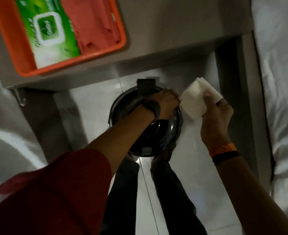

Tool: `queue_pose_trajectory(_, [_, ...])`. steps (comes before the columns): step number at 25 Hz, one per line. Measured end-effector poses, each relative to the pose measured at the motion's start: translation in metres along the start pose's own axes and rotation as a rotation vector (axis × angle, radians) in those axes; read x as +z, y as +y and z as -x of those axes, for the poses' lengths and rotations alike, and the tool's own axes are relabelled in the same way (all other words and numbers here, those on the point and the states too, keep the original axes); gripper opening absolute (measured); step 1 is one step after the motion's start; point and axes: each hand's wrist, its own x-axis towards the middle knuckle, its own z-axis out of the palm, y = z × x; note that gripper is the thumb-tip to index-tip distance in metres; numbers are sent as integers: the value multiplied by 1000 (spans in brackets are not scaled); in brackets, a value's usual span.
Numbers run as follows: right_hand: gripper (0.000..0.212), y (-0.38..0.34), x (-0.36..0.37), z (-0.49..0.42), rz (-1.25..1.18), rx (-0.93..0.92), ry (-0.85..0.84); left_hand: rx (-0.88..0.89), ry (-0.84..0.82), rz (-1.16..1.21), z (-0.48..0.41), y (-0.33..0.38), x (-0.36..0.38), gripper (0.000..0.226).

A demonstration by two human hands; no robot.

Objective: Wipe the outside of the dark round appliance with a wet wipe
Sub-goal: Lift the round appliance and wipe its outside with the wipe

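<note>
The dark round appliance [163,133] stands on the pale tiled floor, seen from above, with a black hinge block at its far rim. My left hand [165,103] reaches across its top and grips the far right edge of it. My right hand [214,119] is just right of the appliance, holding up a folded white wet wipe [199,99] by thumb and fingers. The wipe hangs in the air beside the appliance's rim and close to my left fingertips; whether it touches them I cannot tell.
An orange tray [14,48] on the grey table top at the upper left holds a green pack of wet wipes [48,31]. The table's edge [106,72] overhangs the appliance. White bedding [282,82] lies along the right side. My dark-trousered legs [165,192] stand below the appliance.
</note>
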Motion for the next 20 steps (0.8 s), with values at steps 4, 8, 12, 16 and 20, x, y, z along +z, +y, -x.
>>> queue_pose_trajectory(4, [14, 46, -52, -36, 169, -38, 84, 58, -453, -495, -85, 33, 33, 90])
queue_pose_trajectory(8, [30, 84, -63, -46, 231, 10, 45, 68, -547, -226, -92, 43, 35, 55])
queue_pose_trajectory(12, [30, 107, -40, -24, 292, -24, 19, 35, -311, -204, -23, 30, 38, 47])
queue_pose_trajectory(16, [25, 131, 0, 20, 392, -32, -277, 3, -131, -30, 56, -3, 48, 40])
queue_pose_trajectory(20, [46, 149, 38, 62, 277, -180, -760, -24, 41, 151, 93, -30, 67, 43])
